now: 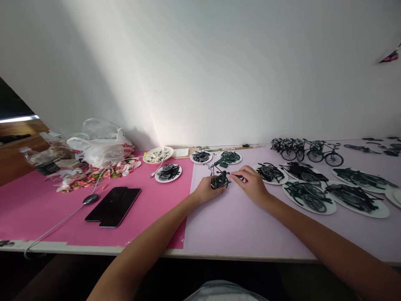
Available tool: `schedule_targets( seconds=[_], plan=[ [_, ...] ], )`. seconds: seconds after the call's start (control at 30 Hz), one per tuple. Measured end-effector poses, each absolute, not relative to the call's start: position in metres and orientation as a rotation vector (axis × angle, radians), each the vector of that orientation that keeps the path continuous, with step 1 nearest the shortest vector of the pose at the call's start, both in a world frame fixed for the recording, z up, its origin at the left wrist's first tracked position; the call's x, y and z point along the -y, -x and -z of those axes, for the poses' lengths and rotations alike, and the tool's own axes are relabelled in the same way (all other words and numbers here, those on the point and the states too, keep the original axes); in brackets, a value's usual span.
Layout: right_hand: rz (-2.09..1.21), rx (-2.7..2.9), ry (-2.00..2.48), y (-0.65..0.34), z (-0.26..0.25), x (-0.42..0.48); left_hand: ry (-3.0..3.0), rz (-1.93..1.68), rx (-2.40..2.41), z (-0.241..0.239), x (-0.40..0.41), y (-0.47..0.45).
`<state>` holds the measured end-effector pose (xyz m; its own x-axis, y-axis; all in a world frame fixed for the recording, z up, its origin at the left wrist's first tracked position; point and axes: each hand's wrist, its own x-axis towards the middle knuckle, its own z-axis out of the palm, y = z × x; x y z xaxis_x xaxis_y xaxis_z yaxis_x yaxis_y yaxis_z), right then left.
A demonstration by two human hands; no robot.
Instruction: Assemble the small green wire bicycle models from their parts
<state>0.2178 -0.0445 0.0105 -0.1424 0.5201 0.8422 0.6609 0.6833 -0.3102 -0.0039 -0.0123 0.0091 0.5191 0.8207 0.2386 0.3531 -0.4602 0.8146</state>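
Note:
A small dark green toy bicycle (219,179), partly hidden by fingers, is held just above the lilac table covering. My left hand (206,189) is closed around its lower part from the left. On its right side, my right hand (251,184) pinches a small dark part (240,177) close to the bicycle; its exact kind is too small to make out. Behind the hands lie a plate of green parts (232,157) and a plate of black parts (201,156). Just right of my right hand is another plate of black bicycle parts (271,173).
Several finished toy bicycles (324,154) stand at the back right, behind more plates of parts (308,196). To the left are two phones (114,207), a cable (62,219), pink and white pieces (97,175) and a plastic bag (100,146). A wall (200,75) rises behind.

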Motion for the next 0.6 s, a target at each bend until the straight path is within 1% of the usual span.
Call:
schedule_targets(
  seconds=[0.17, 0.3, 0.6],
  plan=[
    [0.143, 1.844, 0.997, -0.219, -0.009, 0.042, -1.964, -0.778, -0.967, -0.009, 0.007, 0.005],
    [0.075, 1.861, 1.036, -0.223, -0.006, 0.037, -1.863, -0.706, -0.864, -0.012, 0.004, 0.01],
    [0.046, 1.665, 1.041, -0.234, 0.001, 0.033, -1.807, -0.639, -0.796, -0.016, 0.004, 0.013]
  ],
)
